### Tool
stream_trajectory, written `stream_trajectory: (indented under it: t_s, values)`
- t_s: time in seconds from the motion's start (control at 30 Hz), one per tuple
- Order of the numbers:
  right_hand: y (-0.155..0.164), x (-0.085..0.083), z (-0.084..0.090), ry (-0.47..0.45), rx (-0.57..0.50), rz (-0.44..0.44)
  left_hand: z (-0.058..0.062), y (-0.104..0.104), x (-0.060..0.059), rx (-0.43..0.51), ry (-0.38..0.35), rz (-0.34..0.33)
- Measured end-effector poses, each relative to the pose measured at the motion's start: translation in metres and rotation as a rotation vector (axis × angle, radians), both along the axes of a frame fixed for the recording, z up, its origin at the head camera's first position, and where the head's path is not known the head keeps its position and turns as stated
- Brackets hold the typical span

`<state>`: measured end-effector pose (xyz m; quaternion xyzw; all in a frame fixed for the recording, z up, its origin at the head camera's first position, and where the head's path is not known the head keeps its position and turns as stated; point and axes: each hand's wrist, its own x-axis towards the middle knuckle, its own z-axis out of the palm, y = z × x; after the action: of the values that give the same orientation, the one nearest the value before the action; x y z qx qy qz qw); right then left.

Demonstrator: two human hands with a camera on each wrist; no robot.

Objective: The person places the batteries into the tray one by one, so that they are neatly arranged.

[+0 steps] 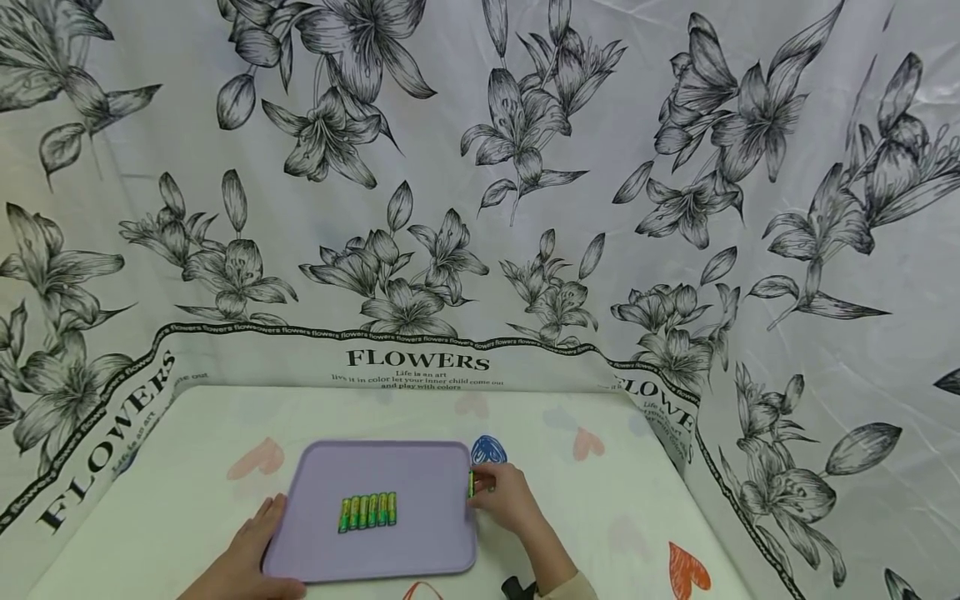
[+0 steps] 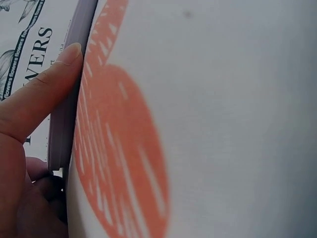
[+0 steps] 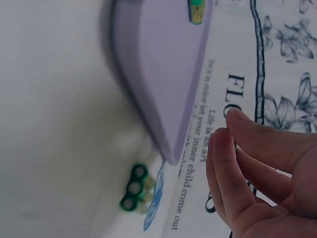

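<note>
Several green-and-yellow batteries (image 1: 367,511) lie side by side in a row on the purple tray (image 1: 427,546). My left hand (image 1: 251,554) rests against the tray's near left corner. In the left wrist view, a finger extends along the tray's side (image 2: 74,37). At the tray's right edge is my right hand (image 1: 510,497), fingers bent and thumb close to the fingertips. Three batteries (image 3: 133,187) lie together on the table beside the tray in the right wrist view, apart from the fingers. In the head view this hand mostly hides them. Nothing shows between its fingertips.
A white cloth (image 1: 600,500) printed with hearts covers the table. Flower-printed curtain (image 1: 450,167) rises behind and along both sides. A black object (image 1: 517,587) sits by the right forearm, at the bottom of the head view.
</note>
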<state>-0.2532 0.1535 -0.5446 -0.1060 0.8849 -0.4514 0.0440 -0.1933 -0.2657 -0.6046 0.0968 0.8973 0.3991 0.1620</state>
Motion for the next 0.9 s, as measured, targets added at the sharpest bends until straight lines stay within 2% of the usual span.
stream_trajectory:
  t_s: [0.2, 0.53, 0.7, 0.9]
  values:
    - [-0.020, -0.002, 0.004, -0.003, -0.061, 0.031, 0.003, 0.001, 0.001, -0.007, -0.001, -0.012]
    - [-0.045, -0.004, 0.009, 0.009, -0.081, 0.047, 0.000, 0.001, -0.001, 0.010, 0.007, 0.000]
    - [-0.060, -0.007, 0.000, 0.005, -0.048, 0.051, 0.001, 0.001, -0.001, 0.008, -0.008, 0.005]
    - [-0.078, -0.007, -0.014, -0.008, -0.036, 0.103, 0.003, 0.002, -0.001, 0.011, -0.026, 0.015]
